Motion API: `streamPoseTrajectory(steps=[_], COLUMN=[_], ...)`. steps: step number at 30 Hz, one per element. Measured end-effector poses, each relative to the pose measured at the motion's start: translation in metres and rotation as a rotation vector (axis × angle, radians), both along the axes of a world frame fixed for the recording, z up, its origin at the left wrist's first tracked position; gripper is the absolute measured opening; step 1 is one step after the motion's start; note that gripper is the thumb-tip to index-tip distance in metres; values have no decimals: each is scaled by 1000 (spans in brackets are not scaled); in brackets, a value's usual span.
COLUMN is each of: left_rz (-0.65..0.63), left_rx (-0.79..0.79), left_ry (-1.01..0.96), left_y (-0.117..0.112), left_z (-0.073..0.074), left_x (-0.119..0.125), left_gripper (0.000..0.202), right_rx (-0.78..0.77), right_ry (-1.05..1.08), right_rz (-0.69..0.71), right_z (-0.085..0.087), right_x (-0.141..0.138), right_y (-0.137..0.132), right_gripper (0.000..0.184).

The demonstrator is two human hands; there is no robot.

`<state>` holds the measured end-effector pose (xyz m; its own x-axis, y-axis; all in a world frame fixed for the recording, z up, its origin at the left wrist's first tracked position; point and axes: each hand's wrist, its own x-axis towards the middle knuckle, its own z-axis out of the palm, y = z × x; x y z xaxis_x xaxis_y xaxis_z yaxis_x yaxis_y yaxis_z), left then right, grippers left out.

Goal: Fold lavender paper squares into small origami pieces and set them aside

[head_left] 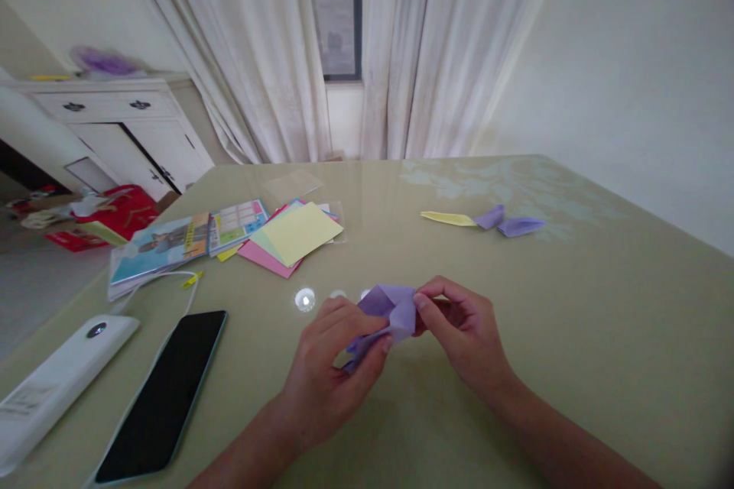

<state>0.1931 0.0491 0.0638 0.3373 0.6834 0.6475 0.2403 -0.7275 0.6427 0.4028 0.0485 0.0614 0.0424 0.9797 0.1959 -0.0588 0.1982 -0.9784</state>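
A partly folded sheet of purple paper (403,311) is held between both hands, just above the table. My left hand (338,363) pinches its left and lower part between thumb and fingers. At its right edge my right hand (462,328) grips it with thumb and forefinger. The paper has creases and an opened fold in the middle; its underside is hidden by my fingers. Farther back on the right lie folded purple paper pieces (521,225) and a long folded yellow paper piece (449,218), touching or nearly touching one another.
Several coloured paper sheets (306,233) are stacked at the back left, beside booklets (166,244). A black phone (164,397), a white power bank (63,382) and a white cable (172,332) lie at left. Beyond the table (602,321) hang curtains (258,38).
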Motion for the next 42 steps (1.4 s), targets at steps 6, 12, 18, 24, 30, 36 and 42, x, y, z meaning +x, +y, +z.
streamPoseTrajectory(steps=[6, 12, 18, 24, 30, 36, 42], left_rz=[56, 56, 54, -17, -54, -38, 11], left_rx=[-109, -73, -32, -75, -71, -58, -102], left_ry=[36, 0, -10, -49, -2, 28, 18], left_y=[-3, -1, -1, -1, 3, 4, 3], left_z=[6, 5, 2, 9, 14, 12, 10], left_x=[0, 0, 0, -2, -5, -5, -6], left_gripper=[15, 9, 15, 17, 18, 13, 17], right_rx=[-75, -109, -124, -118, -54, 32, 133], right_ry=[35, 10, 7, 7, -93, -172, -255], right_rz=[41, 71, 104, 120, 144, 176, 175], right_z=[-2, -3, -4, -5, -4, 2, 1], right_x=[0, -2, -5, -4, -5, -4, -3], right_y=[-1, -3, -4, -4, -4, -5, -6], right_gripper=[33, 37, 37, 34, 31, 25, 19])
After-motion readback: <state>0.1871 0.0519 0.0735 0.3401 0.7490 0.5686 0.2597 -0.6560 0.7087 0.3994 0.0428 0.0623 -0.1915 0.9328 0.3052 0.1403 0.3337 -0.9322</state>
